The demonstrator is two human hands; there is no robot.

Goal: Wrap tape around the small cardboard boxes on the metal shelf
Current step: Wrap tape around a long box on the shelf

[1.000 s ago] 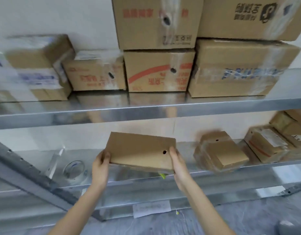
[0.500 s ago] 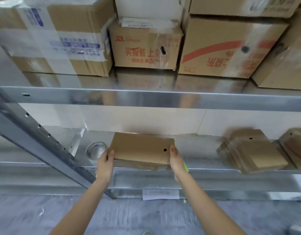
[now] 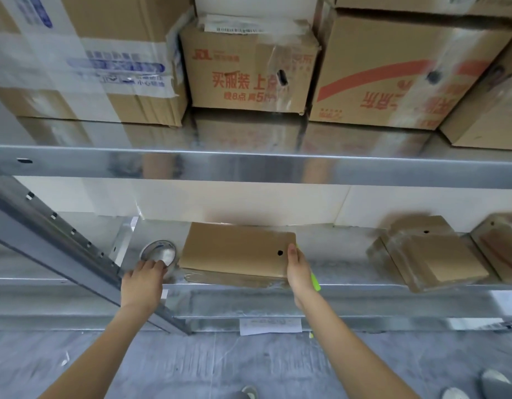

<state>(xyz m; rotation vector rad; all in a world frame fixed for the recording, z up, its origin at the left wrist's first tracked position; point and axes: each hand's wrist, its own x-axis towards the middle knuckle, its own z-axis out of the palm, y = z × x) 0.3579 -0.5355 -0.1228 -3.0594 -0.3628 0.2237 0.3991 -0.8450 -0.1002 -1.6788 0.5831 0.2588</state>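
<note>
flat cardboard box (image 3: 234, 250) lies near the lower shelf's (image 3: 335, 286) front edge. right hand (image 3: 299, 269) grips its right end, a green tool (image 3: 315, 280) tucked behind. left hand (image 3: 143, 280), fingers curled onto the tape roll (image 3: 159, 251) just left. slanted metal brace (image 3: 61, 243) crosses left. two wrapped boxes (image 3: 433, 254) far right.

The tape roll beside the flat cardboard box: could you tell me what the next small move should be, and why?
Probably close the left hand around the tape roll and lift it toward the flat cardboard box. The fingers already reach the roll's near edge, the roll lies flat on the metal shelf, and the right hand steadies the box's right end.
</note>
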